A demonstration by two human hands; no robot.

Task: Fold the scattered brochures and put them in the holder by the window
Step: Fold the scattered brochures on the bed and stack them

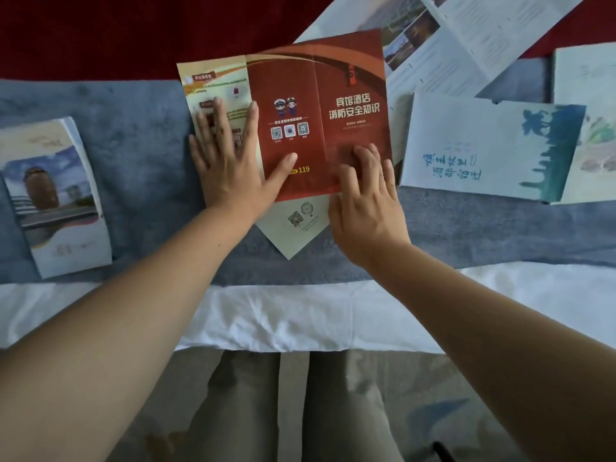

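Obs: person stands at bed edge, both hands on one sheet.
Task item: red brochure [320, 78] lies opened flat, 3 panels, centre of the grey-blue runner [133, 128]; cream panel on left, two red panels w/ white print to the right.
L hand: left hand [230, 161] flat on the cream panel, fingers straight and spread, thumb out across the middle panel. Judged purpose: pins sheet so it won't slide on the soft cloth.
R hand: right hand [363, 201] at lower corner of the right panel, fingers lightly bent, tips on the paper. No pinch visible; whether thumb is under the edge, can't tell. Judged: getting ready to lift that panel over along its crease.
Under it: white leaflet [296, 225] w/ QR code pokes out below, corner toward the person (may shift w/ the fold).
Others: folded brochure [56, 198] w/ building photo well to the left; blue-lettered brochure [483, 151] just right, unfolded; text-and-photo sheet [450, 38] upper right, unfolded.
Materials: red brochure glossy, thin, two crease lines plainly visible; should refold along them. Runner plush, gives under pressure, so creases need firm pressing. White sheet [300, 315] near edge, wrinkled.
Holder: not in view.
Progress est.: early; most sheets unfolded.
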